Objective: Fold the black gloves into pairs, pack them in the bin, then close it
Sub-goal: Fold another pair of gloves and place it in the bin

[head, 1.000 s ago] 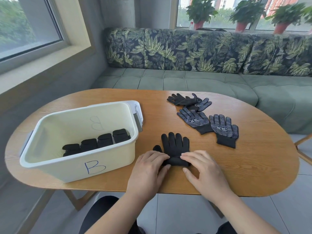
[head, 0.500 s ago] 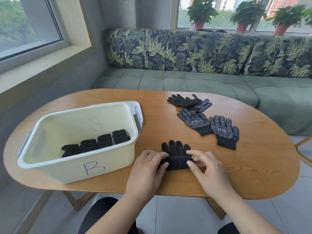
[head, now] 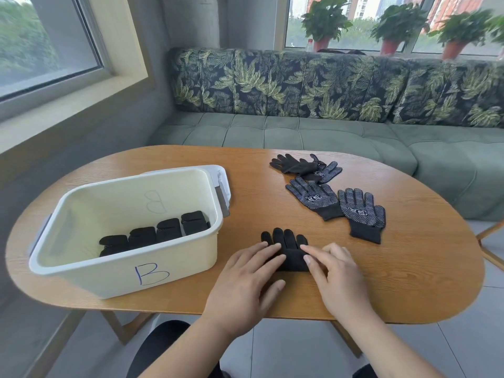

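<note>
A black glove pair lies near the table's front edge, its cuff end folded up over the palm and its fingers pointing away from me. My left hand presses flat on the left of the fold, and my right hand touches its right side with straight fingers. The cream bin, marked B, stands open to the left with several folded black pairs in a row inside. Two dotted loose gloves lie flat beyond my right hand.
Two more gloves lie overlapped at the table's far side. The bin's white lid sits behind the bin's right end. A green sofa runs behind the oval wooden table; potted plants stand on the sill.
The cuff end of the glove pair has been folded further up toward the fingers, so less of the glove shows. Both hands have moved forward with the fold.
</note>
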